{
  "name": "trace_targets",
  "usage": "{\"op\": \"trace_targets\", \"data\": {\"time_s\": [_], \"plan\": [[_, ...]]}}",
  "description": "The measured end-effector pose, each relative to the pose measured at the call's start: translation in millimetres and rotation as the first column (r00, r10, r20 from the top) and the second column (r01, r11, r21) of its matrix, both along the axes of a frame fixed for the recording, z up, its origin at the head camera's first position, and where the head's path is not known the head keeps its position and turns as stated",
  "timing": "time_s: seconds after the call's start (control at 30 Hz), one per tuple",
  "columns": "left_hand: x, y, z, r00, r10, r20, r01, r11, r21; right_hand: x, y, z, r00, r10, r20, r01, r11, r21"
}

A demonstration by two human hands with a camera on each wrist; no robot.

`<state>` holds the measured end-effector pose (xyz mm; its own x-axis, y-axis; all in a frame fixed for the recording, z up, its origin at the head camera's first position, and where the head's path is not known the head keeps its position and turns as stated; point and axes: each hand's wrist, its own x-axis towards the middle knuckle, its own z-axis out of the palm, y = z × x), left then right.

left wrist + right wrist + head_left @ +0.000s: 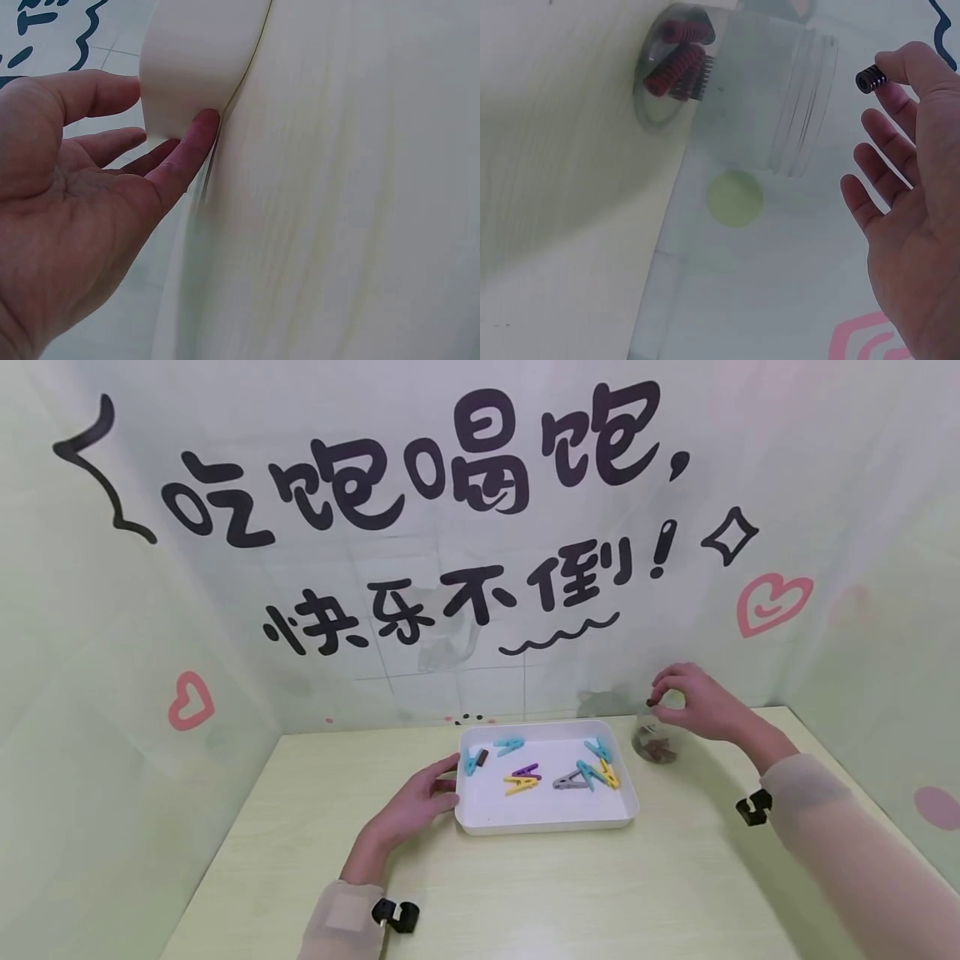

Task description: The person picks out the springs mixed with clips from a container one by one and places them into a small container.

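Observation:
My right hand pinches a small dark coil spring between thumb and forefinger, just above the mouth of a clear jar. Its other fingers are spread apart. Several red springs and a dark one lie at the bottom of the jar. On the left side, my left hand rests its thumb and fingertips against the outer wall of a white tray. Inside the tray are teal clothespins, yellow, purple and grey ones, and a small brown piece.
The tray and jar stand near the back edge of a pale wood table. Directly behind rises a light curtain with black lettering and pink hearts, which also closes off both sides.

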<state>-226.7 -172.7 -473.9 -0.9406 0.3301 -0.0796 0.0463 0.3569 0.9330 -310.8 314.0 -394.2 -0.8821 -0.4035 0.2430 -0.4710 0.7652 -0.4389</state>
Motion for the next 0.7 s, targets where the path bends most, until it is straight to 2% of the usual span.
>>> {"op": "trace_targets", "data": {"time_s": [0.23,0.5,0.7], "plan": [[0.3,0,0.7,1.0,0.006,0.005,-0.006,1.0,-0.003,-3.5,15,-4.7,1.0,-0.014,-0.001,0.015,0.999,0.045],[0.1,0,-1.1,1.0,0.001,0.006,-0.001,1.0,0.014,-5.2,20,-8.8,0.999,-0.037,0.01,0.036,0.995,0.093],[-0.1,0,-1.0,1.0,0.002,0.001,-0.002,1.0,0.002,-5.3,21,-13.7,0.998,-0.063,0.016,0.062,0.994,0.085]]}}
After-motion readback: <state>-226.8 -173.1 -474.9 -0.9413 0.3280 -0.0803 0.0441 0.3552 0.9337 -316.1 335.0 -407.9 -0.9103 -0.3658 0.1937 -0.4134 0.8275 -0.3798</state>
